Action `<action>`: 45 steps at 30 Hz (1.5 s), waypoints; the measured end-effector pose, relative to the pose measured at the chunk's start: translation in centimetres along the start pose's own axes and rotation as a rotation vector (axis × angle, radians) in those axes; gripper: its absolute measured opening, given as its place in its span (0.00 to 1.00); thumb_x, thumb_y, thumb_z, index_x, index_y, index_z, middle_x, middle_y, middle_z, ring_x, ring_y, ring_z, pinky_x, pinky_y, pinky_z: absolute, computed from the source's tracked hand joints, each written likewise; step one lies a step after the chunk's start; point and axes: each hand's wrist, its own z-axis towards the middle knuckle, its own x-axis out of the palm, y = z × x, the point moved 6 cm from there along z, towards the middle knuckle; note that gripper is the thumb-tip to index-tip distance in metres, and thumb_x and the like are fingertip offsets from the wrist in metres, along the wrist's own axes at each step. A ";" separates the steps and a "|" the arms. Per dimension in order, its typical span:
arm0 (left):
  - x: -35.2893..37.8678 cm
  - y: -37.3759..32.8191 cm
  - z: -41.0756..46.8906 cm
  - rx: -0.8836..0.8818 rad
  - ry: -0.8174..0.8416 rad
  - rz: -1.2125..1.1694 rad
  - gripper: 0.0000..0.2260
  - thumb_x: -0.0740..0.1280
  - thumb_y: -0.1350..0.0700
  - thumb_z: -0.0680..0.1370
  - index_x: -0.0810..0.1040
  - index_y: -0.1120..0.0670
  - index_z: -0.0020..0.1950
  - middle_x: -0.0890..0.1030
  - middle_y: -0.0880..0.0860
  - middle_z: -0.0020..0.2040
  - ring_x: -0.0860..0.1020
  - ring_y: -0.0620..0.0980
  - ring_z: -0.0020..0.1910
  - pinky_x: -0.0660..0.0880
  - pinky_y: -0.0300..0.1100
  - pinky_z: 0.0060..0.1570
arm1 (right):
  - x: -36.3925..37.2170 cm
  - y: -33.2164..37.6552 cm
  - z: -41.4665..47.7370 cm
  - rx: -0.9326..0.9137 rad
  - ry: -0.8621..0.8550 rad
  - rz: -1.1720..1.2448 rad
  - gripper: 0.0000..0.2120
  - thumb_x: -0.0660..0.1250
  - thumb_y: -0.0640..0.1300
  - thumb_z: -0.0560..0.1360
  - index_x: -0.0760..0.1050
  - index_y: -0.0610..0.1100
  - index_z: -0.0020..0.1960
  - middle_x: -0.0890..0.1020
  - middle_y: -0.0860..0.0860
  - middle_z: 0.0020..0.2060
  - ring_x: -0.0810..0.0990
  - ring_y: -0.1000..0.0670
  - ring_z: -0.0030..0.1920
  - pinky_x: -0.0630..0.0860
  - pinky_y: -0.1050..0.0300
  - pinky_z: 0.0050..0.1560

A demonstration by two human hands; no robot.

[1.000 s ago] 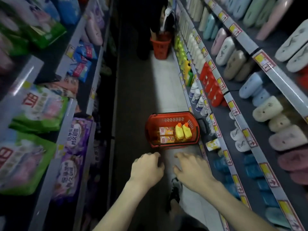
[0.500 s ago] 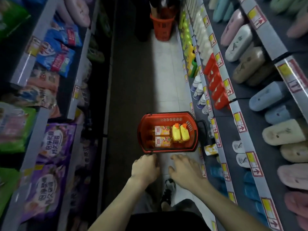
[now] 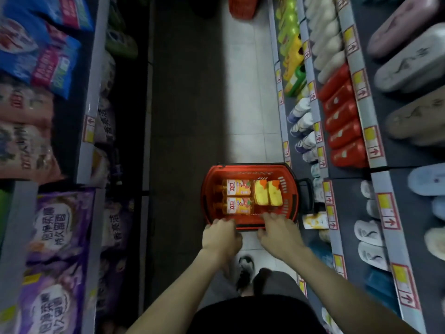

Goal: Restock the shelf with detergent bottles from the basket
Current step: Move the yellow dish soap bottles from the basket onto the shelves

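Grip unclear: left hand (image 3: 221,237), right hand (image 3: 280,233) touching basket (image 3: 250,166); labelled bottles (image 3: 237,188) lie caps leftward.

Tiled aisle floor (image 3: 250,104), red basket (image 3: 252,170) standing on it

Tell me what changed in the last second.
Both hands reached forward: the left hand and right hand, earlier short of the basket, now have fingers at its near rim; whether they grip it is unclear. The basket stays on the floor, its four bottles lying as before.
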 end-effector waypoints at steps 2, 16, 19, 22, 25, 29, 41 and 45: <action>-0.3 0.7 2.1 -0.003 0.018 0.017 0.14 0.63 0.51 0.80 0.79 0.53 0.64 0.82 0.55 0.61 0.78 0.59 0.63 0.73 0.51 0.61 | 0.0 0.0 2.5 0.033 0.027 0.010 0.18 0.60 0.52 0.82 0.74 0.45 0.67 0.81 0.46 0.62 0.80 0.42 0.61 0.77 0.49 0.55; 7.5 0.8 18.9 -0.083 0.102 0.028 0.14 0.62 0.51 0.80 0.78 0.53 0.63 0.82 0.55 0.60 0.79 0.58 0.60 0.73 0.52 0.60 | 7.0 -7.5 18.6 -0.051 0.138 -0.119 0.18 0.61 0.50 0.80 0.74 0.45 0.67 0.81 0.45 0.62 0.80 0.42 0.62 0.76 0.49 0.61; 11.4 0.9 22.7 -0.129 0.092 -0.033 0.12 0.62 0.51 0.80 0.78 0.54 0.61 0.82 0.55 0.60 0.79 0.59 0.59 0.74 0.51 0.59 | 10.6 -10.2 22.9 -0.098 0.162 -0.211 0.19 0.62 0.51 0.80 0.74 0.44 0.67 0.81 0.44 0.61 0.79 0.41 0.62 0.75 0.47 0.64; 15.6 0.7 26.1 -0.161 0.111 -0.054 0.12 0.63 0.51 0.81 0.77 0.54 0.61 0.81 0.55 0.60 0.79 0.59 0.60 0.75 0.51 0.58 | 14.0 -12.9 26.8 -0.106 0.184 -0.236 0.18 0.62 0.50 0.80 0.75 0.42 0.66 0.81 0.44 0.60 0.78 0.40 0.62 0.76 0.46 0.63; 19.6 0.3 29.3 -0.195 0.160 -0.055 0.12 0.62 0.52 0.81 0.78 0.54 0.61 0.82 0.57 0.60 0.80 0.61 0.59 0.76 0.50 0.57 | 17.3 -14.9 30.0 -0.117 0.195 -0.268 0.19 0.63 0.51 0.80 0.76 0.42 0.66 0.81 0.44 0.59 0.79 0.41 0.62 0.77 0.46 0.61; 23.6 -1.5 33.2 -0.186 0.194 -0.134 0.12 0.62 0.52 0.82 0.77 0.54 0.63 0.82 0.57 0.55 0.83 0.60 0.55 0.79 0.52 0.55 | 20.5 -17.0 32.9 -0.087 0.225 -0.250 0.19 0.64 0.50 0.80 0.75 0.42 0.67 0.81 0.44 0.60 0.80 0.41 0.61 0.78 0.47 0.58; 31.7 -3.7 39.1 -0.469 0.172 -1.087 0.28 0.61 0.64 0.80 0.68 0.52 0.81 0.81 0.57 0.68 0.81 0.52 0.58 0.79 0.46 0.53 | 25.6 -19.7 38.8 0.436 0.236 0.630 0.06 0.68 0.43 0.81 0.77 0.40 0.49 0.82 0.44 0.44 0.82 0.43 0.45 0.73 0.55 0.43; 32.2 -3.4 39.1 -0.466 0.247 -1.167 0.32 0.61 0.65 0.78 0.66 0.50 0.82 0.80 0.55 0.68 0.82 0.47 0.50 0.81 0.46 0.49 | 27.1 -19.8 39.1 0.642 0.246 0.983 0.07 0.70 0.43 0.81 0.80 0.38 0.51 0.80 0.46 0.45 0.78 0.44 0.46 0.71 0.56 0.45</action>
